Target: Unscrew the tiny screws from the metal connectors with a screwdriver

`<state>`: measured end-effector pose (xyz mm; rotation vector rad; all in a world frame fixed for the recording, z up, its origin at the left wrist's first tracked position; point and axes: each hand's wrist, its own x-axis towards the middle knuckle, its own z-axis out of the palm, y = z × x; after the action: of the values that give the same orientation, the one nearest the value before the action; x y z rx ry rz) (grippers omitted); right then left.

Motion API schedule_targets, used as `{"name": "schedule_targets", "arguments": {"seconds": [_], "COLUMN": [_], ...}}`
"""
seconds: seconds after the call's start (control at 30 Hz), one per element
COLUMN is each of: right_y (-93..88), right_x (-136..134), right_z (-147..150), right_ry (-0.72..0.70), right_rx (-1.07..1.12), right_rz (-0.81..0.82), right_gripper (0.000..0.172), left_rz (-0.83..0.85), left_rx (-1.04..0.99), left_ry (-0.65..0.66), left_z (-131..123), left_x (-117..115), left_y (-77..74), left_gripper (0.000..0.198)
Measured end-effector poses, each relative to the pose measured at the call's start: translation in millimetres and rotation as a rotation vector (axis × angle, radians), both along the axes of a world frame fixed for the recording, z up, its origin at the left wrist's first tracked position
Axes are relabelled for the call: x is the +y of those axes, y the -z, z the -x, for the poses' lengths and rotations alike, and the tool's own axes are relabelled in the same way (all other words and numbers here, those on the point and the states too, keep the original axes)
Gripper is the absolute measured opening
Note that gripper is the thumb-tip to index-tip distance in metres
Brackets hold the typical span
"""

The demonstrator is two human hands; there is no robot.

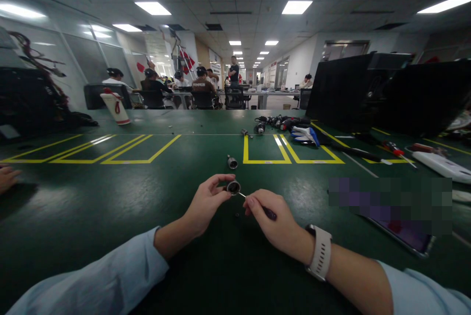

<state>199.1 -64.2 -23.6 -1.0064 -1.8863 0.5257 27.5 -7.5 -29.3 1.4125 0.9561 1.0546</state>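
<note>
My left hand [206,203] pinches a small round black-and-silver part [233,187] between thumb and fingers, just above the green table [110,197]. My right hand [274,219], with a white watch on its wrist, grips a thin screwdriver [257,205] whose metal tip touches that part. A second small cylindrical metal part [231,162] stands on the table a little beyond my hands. A tiny dark piece [237,215] lies on the table between my hands.
Yellow lines [147,148] mark boxes on the table. Blue-and-white gloves [305,135], small parts [272,122], screwdrivers [395,148] and a white device [441,165] lie to the right. A phone [405,234] lies near my right arm. Another person's hand [6,177] rests at the left edge. People sit at far tables.
</note>
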Motion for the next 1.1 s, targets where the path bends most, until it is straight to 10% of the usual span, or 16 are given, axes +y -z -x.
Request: {"name": "schedule_targets", "arguments": {"seconds": [1.1], "right_y": [-1.6], "right_x": [-7.2], "right_z": [4.5], "right_ry": [-0.014], "right_rx": [-0.166], "right_rz": [-0.165], "right_gripper": [0.023], "left_rz": [0.024], "left_rx": [-0.117], "left_ry": [-0.027], "left_z": [-5.7], "left_x": [-4.4], "left_y": [-2.5], "left_gripper": [0.028]}}
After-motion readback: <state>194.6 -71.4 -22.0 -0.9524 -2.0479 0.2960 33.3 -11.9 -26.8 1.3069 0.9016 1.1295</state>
